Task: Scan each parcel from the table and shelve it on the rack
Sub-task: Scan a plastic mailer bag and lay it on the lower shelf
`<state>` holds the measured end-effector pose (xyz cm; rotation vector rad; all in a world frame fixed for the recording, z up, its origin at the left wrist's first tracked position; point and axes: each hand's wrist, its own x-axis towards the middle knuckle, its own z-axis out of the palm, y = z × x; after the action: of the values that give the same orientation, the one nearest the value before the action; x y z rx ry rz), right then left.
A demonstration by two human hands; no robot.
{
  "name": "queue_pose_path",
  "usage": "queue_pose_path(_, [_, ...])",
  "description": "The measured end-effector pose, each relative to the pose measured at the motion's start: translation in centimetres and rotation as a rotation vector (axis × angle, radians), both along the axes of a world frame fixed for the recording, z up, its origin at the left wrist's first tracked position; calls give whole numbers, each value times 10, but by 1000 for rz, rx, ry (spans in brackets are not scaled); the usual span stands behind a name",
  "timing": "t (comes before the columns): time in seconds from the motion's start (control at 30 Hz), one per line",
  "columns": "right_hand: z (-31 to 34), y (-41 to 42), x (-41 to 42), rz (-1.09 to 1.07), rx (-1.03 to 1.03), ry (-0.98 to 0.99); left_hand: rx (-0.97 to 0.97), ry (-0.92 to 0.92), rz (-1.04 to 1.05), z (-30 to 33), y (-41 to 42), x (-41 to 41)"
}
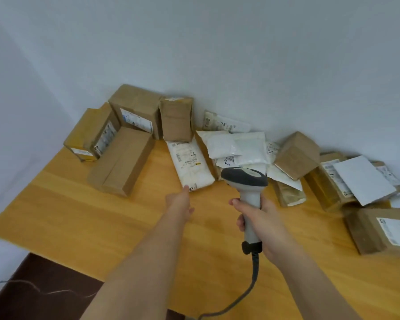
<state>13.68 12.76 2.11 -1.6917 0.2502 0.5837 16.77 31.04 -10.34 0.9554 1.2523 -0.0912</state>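
Reaching: left hand (179, 205), grip open, fingertips touching white mailer (189, 166) on table (79, 215).
Scanner (246, 188): right hand (261, 224) grip wrapped around handle.
Advice: grasp the mailer label-up, then aim the scanner at its barcode.

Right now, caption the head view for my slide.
Right hand holds barcode scanner; left hand reaches white mailer.

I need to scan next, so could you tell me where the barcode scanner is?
In the head view, right of centre, the barcode scanner is gripped by the right hand above the wooden table.
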Motion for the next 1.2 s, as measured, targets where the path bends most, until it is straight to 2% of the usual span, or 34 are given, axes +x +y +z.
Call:
queue_pose_path(0.23, [-28,5,34,54,-49,70,-64,8,25,-38,7,44])
queue_pose_path(0.4, [-37,-6,38,95,-63,103,-79,-42,131,-46,-4,30])
queue_pose_path(0.5, [-38,-11,35,109,-51,110,-88,24,19,-41,-16,-6])
queue_pose_path(0.73, [-28,-10,30,95,-32,141,-1,239,-484,-33,-39,-91])
queue_pose_path(0.87, [-26,-11,25,88,18,153,198,217,-502,-34,-39,-107])
queue_pose_path(0.97, [-29,-9,24,85,47,172,558,203,-521,-30,-43,-108])
queue_pose_path(1.07, [-33,-6,24,91,71,213,1020,139,-783,-28,-47,-107])
queue_pose_path(1.1, [-34,-6,24,88,77,222,1093,113,-908,-30,-48,-106])
queue_pose_path(1.2, [-37,-7,24,90,80,207,1063,70,-1209,-36,-54,-99])
